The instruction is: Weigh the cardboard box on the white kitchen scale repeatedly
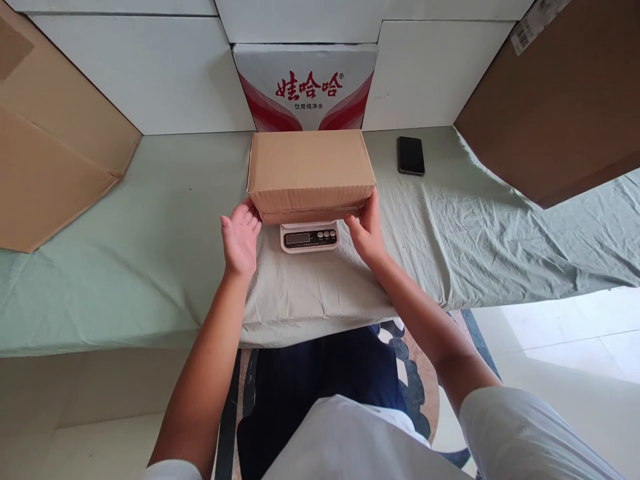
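A closed brown cardboard box sits level over a small white digital scale, whose front panel with display and buttons shows below it. Whether the box rests on the scale or is held just above it, I cannot tell. My left hand supports the box's lower left corner with its fingers, palm turned up and thumb spread away; the fingertips are partly hidden. At the lower right corner, my right hand grips the box, thumb at the front bottom edge and fingers along the side.
A black phone lies on the green cloth to the right. Behind the box stands a white and red printed carton among white panels. Large cardboard boxes flank the surface, left and right.
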`<state>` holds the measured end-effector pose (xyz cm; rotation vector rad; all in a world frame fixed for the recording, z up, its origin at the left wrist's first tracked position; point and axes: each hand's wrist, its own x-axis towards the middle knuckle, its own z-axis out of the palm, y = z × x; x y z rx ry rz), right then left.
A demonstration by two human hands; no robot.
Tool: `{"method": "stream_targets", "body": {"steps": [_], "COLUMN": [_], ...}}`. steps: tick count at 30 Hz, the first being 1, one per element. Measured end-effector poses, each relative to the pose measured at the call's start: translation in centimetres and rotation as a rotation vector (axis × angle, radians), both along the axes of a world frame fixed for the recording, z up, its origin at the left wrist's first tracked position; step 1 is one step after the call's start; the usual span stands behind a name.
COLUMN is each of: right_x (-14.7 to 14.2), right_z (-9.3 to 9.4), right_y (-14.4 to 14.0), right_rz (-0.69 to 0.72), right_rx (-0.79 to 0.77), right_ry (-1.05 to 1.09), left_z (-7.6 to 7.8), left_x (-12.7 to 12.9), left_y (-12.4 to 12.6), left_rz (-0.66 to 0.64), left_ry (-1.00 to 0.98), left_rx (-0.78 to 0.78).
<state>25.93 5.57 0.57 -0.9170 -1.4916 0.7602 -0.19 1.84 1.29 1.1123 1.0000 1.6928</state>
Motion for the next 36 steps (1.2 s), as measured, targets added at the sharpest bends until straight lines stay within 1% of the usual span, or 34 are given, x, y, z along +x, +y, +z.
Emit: {"method": "stream_targets", "body": {"steps": [13,18,21,23,25,28,31,33,36], "right_x": [-0.2,0.0,0.9,2.0,3.1,4.2,4.4,4.2,3.7], "right_z": [0.6,0.6,0.3,0.0,-0.3,-0.5,-0.5,-0.5,-0.5], "right_y": [-0.1,-0.1,0.1,0.6,1.4,2.4,2.8,2.7,2.4], "right_rz": [0.000,0.013,-0.063,-0.154,-0.206,-0.207,-0.204,-0.196,-0.161], "right_rx": [-0.023,-0.032,-0.053,-0.086,-0.152,-0.305,-0.410,-0.425,-0.394], "right_ry": [0.006,0.017,0.122,0.221,0.312,0.444,0.535,0.539,0.490], "left_z": [0.2,-0.1,-0.4,-0.6,-0.7,-0.8,-0.8,-0.8,-0.8], "left_x": [0.1,-0.1,-0.4,-0.7,-1.0,-1.3,-1.4,-1.5,-1.6], "left_y": [-0.1,0.0,0.1,0.2,0.1,0.0,-0.1,-0.1,-0.1], "left_rz": [0.001,0.010,0.026,0.023,0.023,0.035,0.054,0.059,0.049], "left_ry": [0.026,0.021,0.032,0.037,0.041,0.070,0.085,0.073,0.072], "left_rx": [-0.010,-0.015,0.024,0.043,0.047,0.038,0.039,0.047,0.054]}}
